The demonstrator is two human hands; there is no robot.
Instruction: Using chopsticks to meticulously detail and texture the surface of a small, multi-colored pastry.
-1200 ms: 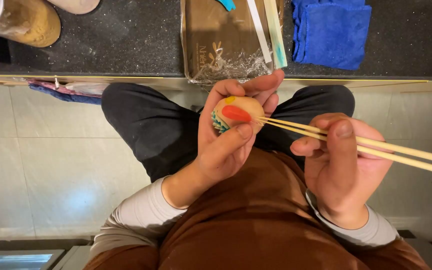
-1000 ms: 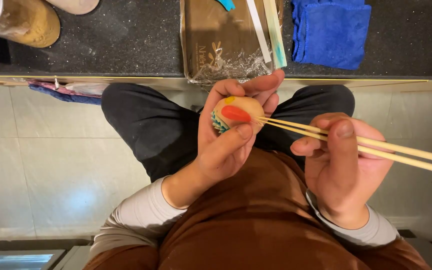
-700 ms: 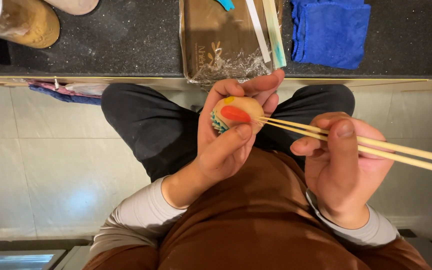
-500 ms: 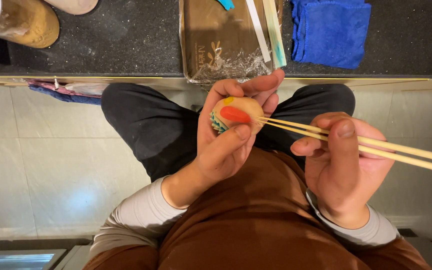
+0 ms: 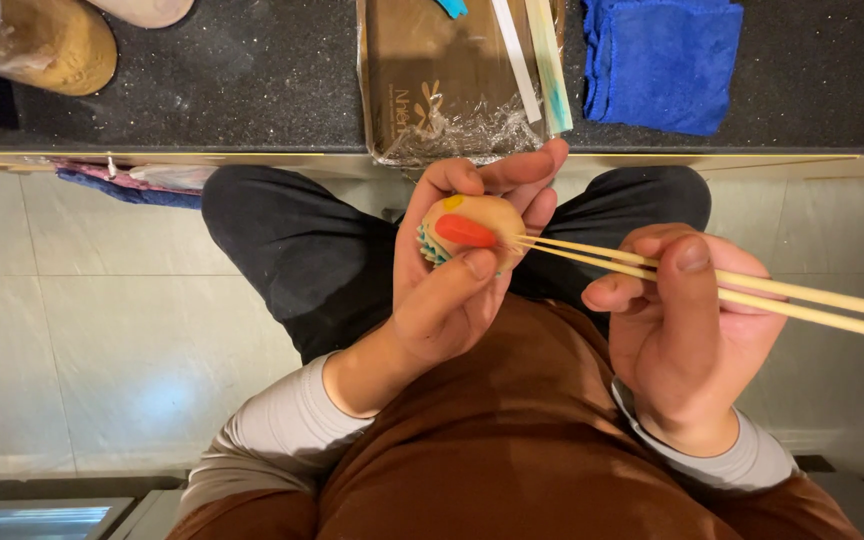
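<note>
Here: left hand (image 5: 452, 290) curled tight around a small round dough ball (image 5: 472, 222) with a red patch, held above the lap. Right hand (image 5: 687, 330) pinched shut on a pair of chopsticks (image 5: 712, 287), tips touching the ball's side. Behind, on the dark counter (image 5: 252, 70): a wrapped brown tray (image 5: 452, 80), a blue cloth (image 5: 662, 60).

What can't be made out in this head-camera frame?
- Underside of the small decorated cake: hidden by the left hand.
- Chopsticks: ends cut off at the right edge; middle hidden by the right hand.
- Brown tray and blue cloth: cut off by the top edge.
</note>
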